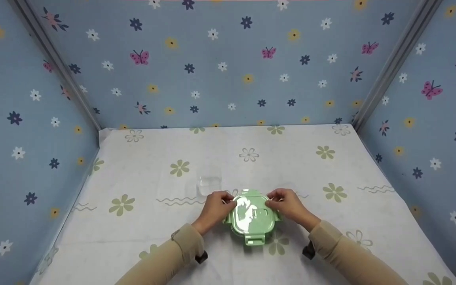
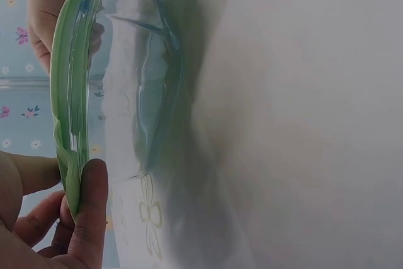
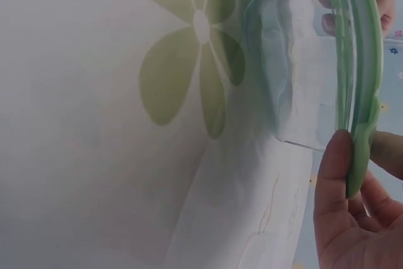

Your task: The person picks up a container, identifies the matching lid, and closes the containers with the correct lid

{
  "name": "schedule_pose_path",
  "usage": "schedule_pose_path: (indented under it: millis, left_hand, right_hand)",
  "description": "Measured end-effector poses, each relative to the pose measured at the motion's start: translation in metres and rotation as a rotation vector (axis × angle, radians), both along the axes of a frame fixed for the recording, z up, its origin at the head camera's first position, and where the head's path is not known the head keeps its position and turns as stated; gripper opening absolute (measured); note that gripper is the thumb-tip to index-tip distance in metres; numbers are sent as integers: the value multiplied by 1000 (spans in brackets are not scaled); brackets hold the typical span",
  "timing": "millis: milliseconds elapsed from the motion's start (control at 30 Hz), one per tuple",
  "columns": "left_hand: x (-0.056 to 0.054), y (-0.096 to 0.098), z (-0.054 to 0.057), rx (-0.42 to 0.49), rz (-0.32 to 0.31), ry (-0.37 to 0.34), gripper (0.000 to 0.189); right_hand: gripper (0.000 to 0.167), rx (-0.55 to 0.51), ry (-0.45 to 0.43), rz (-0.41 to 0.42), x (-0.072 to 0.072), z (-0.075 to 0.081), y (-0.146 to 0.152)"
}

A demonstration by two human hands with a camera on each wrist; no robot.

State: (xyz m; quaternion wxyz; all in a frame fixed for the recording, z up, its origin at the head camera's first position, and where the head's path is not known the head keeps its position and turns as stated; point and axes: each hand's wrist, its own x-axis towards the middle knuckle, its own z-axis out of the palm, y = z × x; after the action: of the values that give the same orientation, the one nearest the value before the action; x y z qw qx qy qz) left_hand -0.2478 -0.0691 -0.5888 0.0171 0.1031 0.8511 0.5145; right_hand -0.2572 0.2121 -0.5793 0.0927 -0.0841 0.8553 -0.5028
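Observation:
A clear food container (image 2: 135, 80) with a green lid (image 1: 253, 215) stands on the cloth in front of the person. My left hand (image 1: 217, 209) pinches the lid's edge on the left, with a finger and the thumb on either side of the green flap (image 2: 72, 184) in the left wrist view. On the opposite side my right hand (image 1: 290, 206) pinches the lid's edge in the same way, around another flap (image 3: 359, 162). The front flap (image 1: 255, 240) sticks outward from the lid. Through the glass walls the cloth shows faintly.
Just behind the left hand sits a small transparent container (image 1: 209, 185) on the white flowered tablecloth (image 1: 291, 166). Blue patterned walls (image 1: 228, 63) enclose the table at the back and both sides, with grey posts (image 1: 396, 63) at the corners.

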Motion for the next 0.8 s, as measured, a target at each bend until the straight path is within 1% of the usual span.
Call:
schedule_pose_path:
  millis: [100, 200, 300, 400, 467, 567, 667, 800]
  left_hand:
    - [0, 0, -1, 15, 4, 7, 10]
    - [0, 1, -1, 17, 1, 7, 10]
    - [1, 2, -2, -8, -3, 22, 11]
    - [2, 6, -3, -65, -8, 57, 17]
    - [4, 9, -4, -113, -25, 81, 29]
    - [7, 14, -5, -162, -69, 78, 57]
    - [8, 17, -6, -200, -141, 72, 83]
    - [7, 16, -6, -264, -249, 84, 102]
  right_hand:
    - [17, 14, 35, -4, 1, -2, -1]
    - [16, 23, 47, -12, 1, -4, -2]
    - [17, 39, 49, -17, 2, -4, -2]
    - [23, 64, 52, -11, 4, -5, -2]
    - [30, 81, 57, 14, 5, -5, -3]
    - [47, 93, 62, 73, 8, -6, -5]
    - [67, 103, 69, 133, 11, -6, -5]
    - [92, 129, 57, 204, 14, -5, -4]
